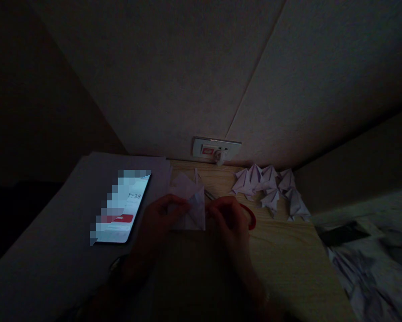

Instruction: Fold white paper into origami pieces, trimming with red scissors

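Note:
In dim light, a pale sheet of partly folded paper [191, 201] sits low over the wooden desk [288, 250]. My left hand [162, 223] pinches its left edge with closed fingers. Closed on its right edge, my right hand [229, 223] mirrors that grip. Red-handled scissors [251, 218] lie on the desk just behind my right hand, partly hidden by it.
Several folded paper shapes [271, 188] are heaped at the back right of the desk. A lit phone [122, 208] rests on a grey surface [53, 250] at the left. A wall socket [216, 148] with a plug sits behind the paper. Patterned bedding [371, 264] lies at the right.

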Tool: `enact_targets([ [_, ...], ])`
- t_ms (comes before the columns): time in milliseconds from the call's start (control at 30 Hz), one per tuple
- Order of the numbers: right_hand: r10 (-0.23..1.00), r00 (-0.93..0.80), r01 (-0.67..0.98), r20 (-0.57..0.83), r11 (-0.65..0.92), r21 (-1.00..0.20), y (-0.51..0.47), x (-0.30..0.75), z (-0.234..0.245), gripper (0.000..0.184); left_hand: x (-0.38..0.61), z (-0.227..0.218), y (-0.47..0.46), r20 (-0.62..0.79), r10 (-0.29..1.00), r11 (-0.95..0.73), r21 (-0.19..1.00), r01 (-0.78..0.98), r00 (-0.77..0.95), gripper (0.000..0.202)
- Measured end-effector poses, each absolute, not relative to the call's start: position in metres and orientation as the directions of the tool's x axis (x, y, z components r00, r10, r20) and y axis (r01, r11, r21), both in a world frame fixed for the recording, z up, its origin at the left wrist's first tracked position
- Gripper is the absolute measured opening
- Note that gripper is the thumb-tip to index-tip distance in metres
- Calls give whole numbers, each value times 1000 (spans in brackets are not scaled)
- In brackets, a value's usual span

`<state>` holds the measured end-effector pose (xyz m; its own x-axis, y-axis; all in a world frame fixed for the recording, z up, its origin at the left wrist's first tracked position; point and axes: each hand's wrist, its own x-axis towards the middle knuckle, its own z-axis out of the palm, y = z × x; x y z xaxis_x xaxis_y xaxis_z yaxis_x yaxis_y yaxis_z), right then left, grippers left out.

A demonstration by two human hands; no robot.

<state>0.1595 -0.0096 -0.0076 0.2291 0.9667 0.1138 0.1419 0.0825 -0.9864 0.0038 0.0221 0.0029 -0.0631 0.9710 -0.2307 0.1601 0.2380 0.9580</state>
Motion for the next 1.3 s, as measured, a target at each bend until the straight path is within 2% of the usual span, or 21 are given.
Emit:
enact_targets([
  [200,953,108,272,285,247,-930,-10,159,-3,9,2,2,21,-248,946,279,950,141,-207,24],
  [267,953,70,296,295,262,-918,-10,158,-3,8,2,1,20,-238,943,277,949,152,-233,24],
  [500,968,10,309,253,237,-921,-7,158,-6,8,2,0,17,-177,963,202,973,112,-203,21],
  [633,969,-28,310,244,240,-920,-8,157,-7,9,2,5,14,-121,977,149,976,159,-174,20],
  [733,980,38,287,198,179,-941,-10,158,-7,7,1,8,14,-72,990,98,969,226,-120,21],
  [800,981,129,233,145,112,-966,-11,159,-7,15,1,9,15,-55,998,59,962,267,-23,22],
  [867,979,173,164,107,79,-983,-12,162,-7,29,2,9,15,-62,993,29,956,291,104,30],
  [933,986,146,146,79,58,-988,-13,164,-7,35,3,7,14,-67,977,3,952,306,201,41],
  [1033,994,106,186,38,18,-982,-13,165,-8,28,3,3,13,-38,976,-23,960,278,213,52],
  [1167,982,186,133,19,-6,-991,-13,164,-10,26,1,-1,17,-56,987,48,997,57,151,71],
  [1300,952,298,126,72,35,-991,-13,163,-10,28,2,-1,18,-174,959,204,971,-121,224,94],
])
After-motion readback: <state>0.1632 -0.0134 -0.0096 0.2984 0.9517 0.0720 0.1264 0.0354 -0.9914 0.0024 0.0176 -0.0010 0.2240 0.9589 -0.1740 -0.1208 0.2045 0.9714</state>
